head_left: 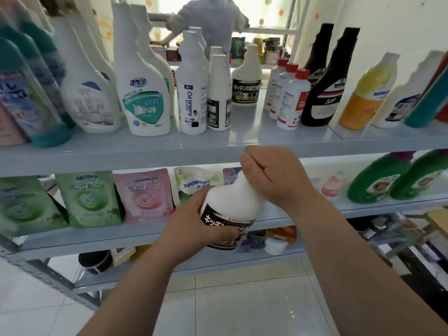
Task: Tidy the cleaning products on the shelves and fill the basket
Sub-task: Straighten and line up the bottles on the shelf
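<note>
The person holds a white plastic cleaner bottle [232, 202] in both hands, in the air in front of the lower shelf [97, 236] and just under the front edge of the upper shelf [145, 151]. The bottle is tilted, its top leaning up and to the right. It has a rounded shoulder that narrows to a neck, and a black label with large white Japanese characters wraps the lower body. The cap is hidden.

The left hand [198, 221] grips the lower body from the left, with its thumb across the white shoulder and its fingers curled over the label. The right hand [274, 175] is wrapped around the neck and top, its fingers bunched and closed over where the cap would be.

A matching bottle [247, 81] with the same black label stands upright on the upper shelf, directly above and further back. To its left stand a white "Oil enemy" bottle [192, 93] and a white bottle with a teal label [143, 93]. To its right are three red-capped bottles [293, 98] and two black bottles [324, 86].

On the lower shelf behind the hands, a green "seaways" pouch [89, 200] and a pink "seaways" pouch [145, 195] stand side by side. Two green jugs [378, 180] sit at the right.
</note>
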Available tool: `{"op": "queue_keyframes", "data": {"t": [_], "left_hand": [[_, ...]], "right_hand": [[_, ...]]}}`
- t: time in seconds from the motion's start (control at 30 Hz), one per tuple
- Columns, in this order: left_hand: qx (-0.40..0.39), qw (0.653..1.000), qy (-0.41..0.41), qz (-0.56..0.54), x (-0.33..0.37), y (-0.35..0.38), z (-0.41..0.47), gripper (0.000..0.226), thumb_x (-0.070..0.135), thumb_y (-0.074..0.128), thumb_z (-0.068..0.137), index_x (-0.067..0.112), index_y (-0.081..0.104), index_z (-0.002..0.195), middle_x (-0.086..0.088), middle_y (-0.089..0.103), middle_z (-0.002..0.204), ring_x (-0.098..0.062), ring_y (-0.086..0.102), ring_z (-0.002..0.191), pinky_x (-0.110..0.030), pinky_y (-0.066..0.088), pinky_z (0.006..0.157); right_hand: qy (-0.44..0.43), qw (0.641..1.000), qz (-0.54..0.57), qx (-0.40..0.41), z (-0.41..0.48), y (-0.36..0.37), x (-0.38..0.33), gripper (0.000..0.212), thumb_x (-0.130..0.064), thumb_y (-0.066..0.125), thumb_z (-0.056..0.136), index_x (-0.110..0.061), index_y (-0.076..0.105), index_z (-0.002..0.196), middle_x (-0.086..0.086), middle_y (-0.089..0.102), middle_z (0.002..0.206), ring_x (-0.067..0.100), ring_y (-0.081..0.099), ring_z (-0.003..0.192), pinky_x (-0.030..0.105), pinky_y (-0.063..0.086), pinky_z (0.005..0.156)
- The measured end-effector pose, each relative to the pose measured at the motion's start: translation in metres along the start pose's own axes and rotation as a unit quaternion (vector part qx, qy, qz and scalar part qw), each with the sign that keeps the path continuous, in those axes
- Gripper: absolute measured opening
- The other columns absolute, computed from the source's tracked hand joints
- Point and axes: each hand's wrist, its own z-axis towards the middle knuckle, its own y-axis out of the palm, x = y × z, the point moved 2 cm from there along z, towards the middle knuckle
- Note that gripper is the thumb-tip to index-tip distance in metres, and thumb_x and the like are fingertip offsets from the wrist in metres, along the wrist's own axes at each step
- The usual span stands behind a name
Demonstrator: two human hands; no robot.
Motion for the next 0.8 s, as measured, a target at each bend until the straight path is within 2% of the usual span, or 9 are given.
{"op": "queue_keyframes", "data": {"t": [0.13, 0.23, 0.4, 0.47, 0.53, 0.57, 0.63, 0.7, 0.8], "left_hand": [[0.088, 0.993, 0.032, 0.071, 0.013, -0.003, 0.006, 0.064, 0.036, 0.093, 0.057, 0.052, 0.051, 0.102, 0.028, 0.063, 0.100, 0.015, 0.057, 0.093, -0.006, 0.044, 0.064], [0.100, 0.991, 0.052, 0.072, 0.022, -0.003, 0.015, 0.066, 0.034, 0.094, 0.057, 0.051, 0.051, 0.103, 0.034, 0.057, 0.105, 0.016, 0.054, 0.096, -0.007, 0.043, 0.067], [0.105, 0.993, 0.053, 0.034, 0.044, 0.000, 0.043, 0.069, 0.035, 0.094, 0.058, 0.052, 0.050, 0.107, 0.029, 0.063, 0.101, 0.015, 0.057, 0.092, -0.011, 0.044, 0.066], [0.088, 0.994, 0.055, 0.039, 0.058, 0.002, 0.056, 0.066, 0.035, 0.093, 0.064, 0.053, 0.047, 0.108, 0.027, 0.062, 0.104, 0.019, 0.055, 0.092, -0.007, 0.044, 0.065], [0.048, 0.996, 0.061, 0.051, 0.079, 0.000, 0.067, 0.054, 0.052, 0.083, 0.072, 0.054, 0.045, 0.110, 0.028, 0.061, 0.107, 0.018, 0.056, 0.095, -0.005, 0.044, 0.068], [0.026, 0.994, 0.067, 0.085, 0.092, -0.004, 0.071, 0.049, 0.068, 0.069, 0.072, 0.056, 0.044, 0.112, 0.030, 0.059, 0.111, 0.014, 0.057, 0.100, -0.007, 0.044, 0.072], [0.016, 0.976, 0.098, 0.196, 0.117, -0.020, 0.082, 0.063, 0.084, 0.040, 0.068, 0.057, 0.042, 0.124, 0.033, 0.050, 0.122, 0.006, 0.052, 0.113, -0.020, 0.044, 0.087], [0.063, 0.953, 0.136, 0.263, 0.151, -0.044, 0.095, 0.072, 0.081, 0.033, 0.074, 0.048, 0.045, 0.137, 0.029, 0.048, 0.128, 0.004, 0.048, 0.117, -0.027, 0.043, 0.096], [0.096, 0.926, 0.198, 0.308, 0.203, -0.075, 0.121, 0.044, 0.061, 0.048, 0.088, 0.038, 0.060, 0.123, 0.025, 0.061, 0.108, 0.008, 0.058, 0.102, -0.027, 0.050, 0.090]], "right_hand": [[0.121, 0.992, 0.045, 0.015, 0.003, 0.011, 0.002, 0.044, -0.057, 0.033, 0.096, -0.025, 0.036, 0.065, -0.004, 0.041, 0.058, 0.013, 0.044, 0.059, 0.035, 0.030, 0.055], [0.144, 0.989, 0.035, -0.023, 0.011, -0.005, 0.003, 0.048, -0.067, 0.038, 0.094, -0.026, 0.048, 0.072, -0.005, 0.052, 0.065, 0.010, 0.051, 0.065, 0.035, 0.037, 0.058], [0.087, 0.976, 0.011, -0.199, 0.049, -0.057, 0.009, 0.029, -0.063, 0.058, 0.087, -0.038, 0.056, 0.102, -0.014, 0.063, 0.095, 0.003, 0.058, 0.085, 0.030, 0.049, 0.071], [0.061, 0.976, -0.009, -0.211, 0.067, -0.075, 0.018, 0.027, -0.061, 0.061, 0.088, -0.038, 0.057, 0.102, -0.017, 0.062, 0.096, 0.001, 0.057, 0.087, 0.031, 0.047, 0.071], [0.035, 0.976, -0.040, -0.213, 0.088, -0.089, 0.028, 0.037, -0.068, 0.057, 0.084, -0.036, 0.059, 0.102, -0.016, 0.063, 0.095, 0.001, 0.057, 0.087, 0.035, 0.050, 0.075], [0.022, 0.976, -0.054, -0.211, 0.098, -0.096, 0.032, 0.045, -0.074, 0.053, 0.081, -0.035, 0.059, 0.102, -0.016, 0.063, 0.095, 0.002, 0.057, 0.087, 0.036, 0.051, 0.076], [-0.007, 0.977, -0.082, -0.199, 0.118, -0.106, 0.040, 0.051, -0.080, 0.048, 0.078, -0.032, 0.058, 0.095, -0.013, 0.062, 0.089, 0.003, 0.057, 0.081, 0.035, 0.049, 0.070], [-0.041, 0.974, -0.117, -0.188, 0.137, -0.114, 0.046, 0.045, -0.075, 0.048, 0.084, -0.030, 0.054, 0.085, -0.010, 0.059, 0.079, 0.004, 0.054, 0.073, 0.032, 0.040, 0.061], [-0.076, 0.964, -0.171, -0.188, 0.163, -0.116, 0.054, 0.039, -0.070, 0.050, 0.089, -0.031, 0.052, 0.085, -0.010, 0.056, 0.077, 0.006, 0.052, 0.073, 0.030, 0.034, 0.058]]}}
